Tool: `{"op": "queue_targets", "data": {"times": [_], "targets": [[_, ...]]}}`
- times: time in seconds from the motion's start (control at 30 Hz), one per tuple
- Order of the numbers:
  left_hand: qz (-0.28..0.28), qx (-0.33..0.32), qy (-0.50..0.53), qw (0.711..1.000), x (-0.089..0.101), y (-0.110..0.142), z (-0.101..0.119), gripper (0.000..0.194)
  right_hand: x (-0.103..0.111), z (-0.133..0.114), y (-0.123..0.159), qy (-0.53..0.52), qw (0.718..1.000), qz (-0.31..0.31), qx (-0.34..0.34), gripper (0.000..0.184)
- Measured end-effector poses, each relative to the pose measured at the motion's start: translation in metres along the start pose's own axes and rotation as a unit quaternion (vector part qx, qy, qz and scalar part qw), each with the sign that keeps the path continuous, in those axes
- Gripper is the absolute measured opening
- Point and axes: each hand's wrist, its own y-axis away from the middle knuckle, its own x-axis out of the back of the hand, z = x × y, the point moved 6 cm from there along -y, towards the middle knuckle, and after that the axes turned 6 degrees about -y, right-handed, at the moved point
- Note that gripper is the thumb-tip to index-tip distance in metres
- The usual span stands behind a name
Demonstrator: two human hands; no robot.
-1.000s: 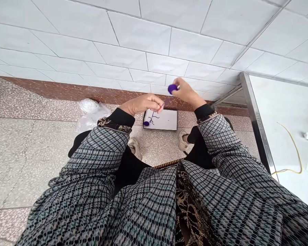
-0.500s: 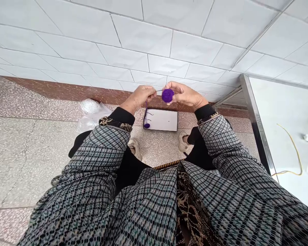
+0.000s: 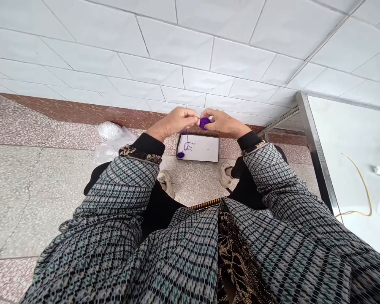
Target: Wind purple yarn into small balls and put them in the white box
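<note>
One small ball of purple yarn (image 3: 204,123) sits up in the air between the person's two hands, in front of the white tiled wall (image 3: 190,50) and above the floor. The right hand (image 3: 223,122) holds it, its fingers (image 3: 209,115) curled around the ball and pinching it from the far side, so only part of the purple shows. The left hand (image 3: 174,122) is drawn close, almost touching the right; its fingers (image 3: 190,115) are pressed together at the tips, apparently nipping a strand of the yarn, though the strand there is too thin to make out surely.

A single purple thread (image 3: 186,141) hangs down from the left hand and loops loosely into one shallow white tray (image 3: 205,148) lying on the floor just below the hands. In the tray's near left corner lies a second, smaller purple ball (image 3: 180,155).

Both forearms wear checked sleeves (image 3: 126,185) with dark cuffs. Two light shoes (image 3: 166,182) rest on the speckled stone floor (image 3: 34,177), one at each side of the tray. To the left, near the reddish skirting, lies one crumpled clear plastic bag (image 3: 112,136). At the right edge stands a metal-edged white surface (image 3: 351,139) bearing one yellow cord (image 3: 365,185).
</note>
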Motion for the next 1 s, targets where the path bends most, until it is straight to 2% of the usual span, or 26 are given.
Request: {"op": "queue_targets", "data": {"times": [0.07, 0.1, 0.2, 0.3, 0.4, 0.5, 0.57, 0.6, 0.67, 0.73, 0.77, 0.8, 0.83, 0.87, 0.93, 1.0], "targets": [[0.041, 0.001, -0.024, 0.999, 0.012, -0.001, -0.002, 0.019, -0.011, -0.002, 0.006, -0.076, 0.993, -0.087, -0.02, 0.03], [0.053, 0.0, -0.038, 0.998, 0.016, -0.002, -0.003, 0.019, -0.014, -0.004, 0.008, -0.123, 0.986, -0.111, -0.025, 0.033], [0.061, -0.001, -0.041, 0.997, 0.019, -0.006, -0.009, 0.021, -0.012, -0.009, 0.005, -0.25, 0.961, -0.12, -0.007, 0.044], [0.042, -0.002, 0.016, 0.999, 0.012, -0.009, -0.013, 0.025, 0.003, -0.014, -0.004, -0.337, 0.938, -0.062, 0.048, 0.057], [-0.003, 0.004, 0.058, 0.998, -0.003, -0.007, -0.011, 0.028, 0.021, -0.016, -0.012, -0.377, 0.919, 0.035, 0.108, 0.068], [-0.067, -0.005, 0.055, 0.996, -0.018, -0.002, -0.002, 0.028, 0.033, -0.011, -0.015, -0.347, 0.92, 0.134, 0.124, 0.056], [-0.105, -0.021, 0.049, 0.993, -0.022, 0.003, 0.005, 0.026, 0.034, -0.005, -0.015, -0.27, 0.943, 0.169, 0.098, 0.042], [-0.113, -0.026, 0.053, 0.992, -0.022, 0.005, 0.007, 0.024, 0.031, -0.003, -0.014, -0.217, 0.961, 0.152, 0.074, 0.039], [-0.096, -0.022, 0.079, 0.992, -0.016, 0.006, 0.007, 0.021, 0.014, 0.002, -0.012, -0.127, 0.991, 0.033, 0.021, 0.037], [-0.063, -0.007, 0.112, 0.992, -0.008, 0.006, 0.003, 0.019, -0.005, 0.002, -0.003, -0.115, 0.985, -0.129, 0.0, 0.039], [-0.051, 0.0, 0.13, 0.99, -0.005, 0.005, 0.001, 0.018, -0.009, -0.002, 0.002, -0.144, 0.973, -0.182, 0.014, 0.042], [-0.043, 0.002, 0.149, 0.988, -0.003, 0.005, 0.0, 0.017, -0.008, -0.007, 0.005, -0.185, 0.961, -0.201, 0.04, 0.047], [-0.037, 0.002, 0.171, 0.985, -0.002, 0.004, -0.001, 0.017, -0.002, -0.013, 0.005, -0.229, 0.953, -0.185, 0.072, 0.054], [-0.031, -0.002, 0.195, 0.98, -0.002, 0.003, -0.001, 0.016, 0.007, -0.018, 0.004, -0.269, 0.947, -0.143, 0.102, 0.061], [-0.018, -0.009, 0.23, 0.973, -0.002, 0.002, -0.001, 0.014, 0.03, -0.022, 0.001, -0.327, 0.934, -0.021, 0.142, 0.067], [-0.01, -0.005, 0.232, 0.973, -0.004, 0.001, -0.002, 0.012, 0.048, -0.021, 0.0, -0.349, 0.921, 0.089, 0.148, 0.067]]}}
